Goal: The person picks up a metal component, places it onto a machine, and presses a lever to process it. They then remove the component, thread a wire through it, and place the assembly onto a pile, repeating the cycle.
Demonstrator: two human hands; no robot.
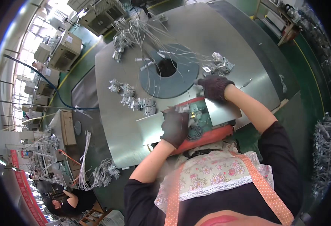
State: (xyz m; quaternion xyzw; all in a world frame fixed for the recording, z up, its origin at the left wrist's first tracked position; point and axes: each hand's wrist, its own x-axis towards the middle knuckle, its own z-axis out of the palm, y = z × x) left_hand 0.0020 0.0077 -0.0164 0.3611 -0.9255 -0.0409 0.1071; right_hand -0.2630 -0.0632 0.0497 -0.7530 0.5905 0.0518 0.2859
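Observation:
My left hand (176, 127), in a dark knitted glove, is at the left of a red-edged work fixture, its fingers curled in near small metal parts. My right hand (216, 89), gloved alike, is over the fixture's far right side. Its fingers are bent together at a small greyish piece too indistinct to name. Between the hands lies a coiled grey cable (195, 132), with small green and yellow parts (194, 114) just beyond it. A shiny metal plate (222, 114) flanks the fixture below my right hand; another metal plate (152, 129) is left of my left hand.
The large metal table (124, 124) holds a grey disc (146, 81) with a dark central hole. White cables (142, 32) with metal ends spread over its far side. Metal parts stand in groups, left (132, 98) and right (220, 65). A co-worker (73, 199) sits at lower left.

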